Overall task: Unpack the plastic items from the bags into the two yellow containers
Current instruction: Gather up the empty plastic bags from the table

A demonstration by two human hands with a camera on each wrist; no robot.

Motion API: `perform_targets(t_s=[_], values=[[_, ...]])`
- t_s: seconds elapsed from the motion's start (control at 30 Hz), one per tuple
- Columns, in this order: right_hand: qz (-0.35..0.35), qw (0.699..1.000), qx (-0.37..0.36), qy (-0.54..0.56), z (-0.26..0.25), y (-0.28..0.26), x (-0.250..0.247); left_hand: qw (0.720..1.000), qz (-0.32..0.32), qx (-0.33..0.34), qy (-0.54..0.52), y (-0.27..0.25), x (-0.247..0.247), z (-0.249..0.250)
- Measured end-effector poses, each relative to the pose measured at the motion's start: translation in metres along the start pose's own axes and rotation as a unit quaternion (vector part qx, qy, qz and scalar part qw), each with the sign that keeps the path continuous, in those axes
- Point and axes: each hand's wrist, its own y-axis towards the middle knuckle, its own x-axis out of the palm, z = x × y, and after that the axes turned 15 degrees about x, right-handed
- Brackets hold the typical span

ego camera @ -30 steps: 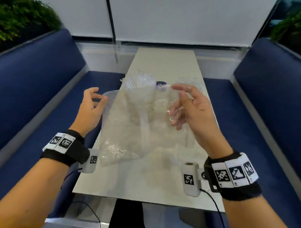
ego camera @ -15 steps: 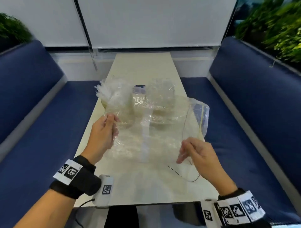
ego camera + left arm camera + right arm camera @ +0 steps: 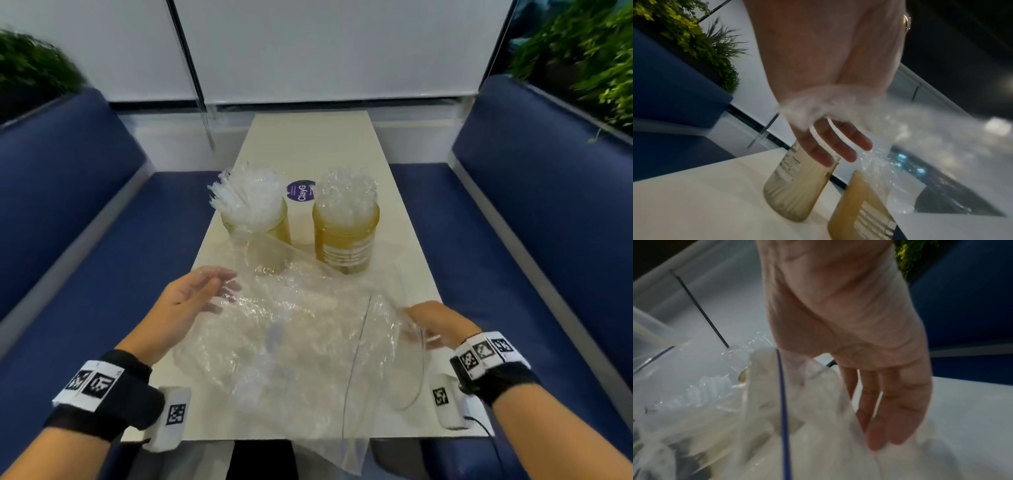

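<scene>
Two yellow containers stand mid-table, the left container and the right container, both filled with clear plastic items that stick out of the top. Crumpled clear plastic bags lie on the near part of the table between my hands. My left hand has straight fingers and touches the bags' left edge. My right hand rests with straight fingers on the right edge of the bags, partly veiled by the plastic. I cannot tell whether the bags hold anything.
A round purple label lies on the cream table between the containers. Blue benches run along both sides, with plants behind them. A window blind cord hangs at the far end.
The bags have come down from in front of the containers onto the near table. My left hand let go its pinch and opened; my right hand moved down and right.
</scene>
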Motion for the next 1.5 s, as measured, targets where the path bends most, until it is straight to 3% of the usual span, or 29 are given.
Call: perform_targets(t_s=[0.17, 0.33, 0.47, 0.57, 0.7, 0.77, 0.87, 0.93, 1.0, 1.03, 1.17, 1.3, 1.43, 1.5], values=[[-0.012, 0.974, -0.216, -0.073, 0.013, -0.005, 0.017, 0.998, -0.014, -0.041, -0.052, 0.011, 0.009, -0.008], [-0.039, 0.910, -0.403, -0.085, -0.003, -0.057, 0.032, 0.993, -0.072, -0.059, -0.068, 0.034, 0.032, -0.004], [-0.045, 0.864, -0.498, -0.060, -0.023, -0.091, 0.045, 0.984, -0.154, -0.084, -0.033, 0.041, 0.050, 0.008], [-0.028, 0.845, -0.532, -0.040, -0.031, -0.087, 0.057, 0.979, -0.167, -0.105, -0.053, 0.037, 0.053, 0.011], [-0.053, 0.857, -0.512, -0.003, -0.038, -0.083, 0.059, 0.983, -0.149, -0.089, -0.061, 0.029, 0.045, 0.017], [-0.045, 0.884, -0.466, -0.006, -0.038, -0.083, 0.052, 0.992, -0.085, -0.065, -0.060, 0.027, 0.040, 0.022], [0.027, 0.957, -0.287, -0.040, -0.033, -0.085, 0.050, 0.993, -0.014, -0.052, -0.106, 0.024, 0.028, 0.028], [-0.085, 0.981, -0.166, -0.055, -0.031, -0.086, 0.054, 0.989, -0.012, -0.056, -0.135, 0.020, 0.023, 0.031], [-0.230, 0.963, -0.141, -0.006, -0.034, -0.090, 0.060, 0.985, -0.027, -0.060, -0.158, 0.015, 0.021, 0.030], [-0.263, 0.952, -0.150, 0.031, -0.038, -0.093, 0.063, 0.983, -0.035, -0.060, -0.169, 0.013, 0.021, 0.030], [-0.294, 0.921, -0.188, 0.175, -0.051, -0.099, 0.076, 0.974, -0.031, -0.067, -0.214, 0.002, 0.026, 0.034], [-0.328, 0.896, -0.191, 0.230, -0.046, -0.097, 0.062, 0.975, 0.086, -0.065, -0.195, 0.002, 0.015, 0.044], [-0.260, 0.908, -0.195, 0.265, -0.043, -0.094, 0.054, 0.970, 0.169, -0.063, -0.162, 0.006, 0.008, 0.046], [-0.291, 0.885, -0.199, 0.303, -0.040, -0.092, 0.051, 0.966, 0.205, -0.063, -0.147, 0.007, 0.011, 0.048]])
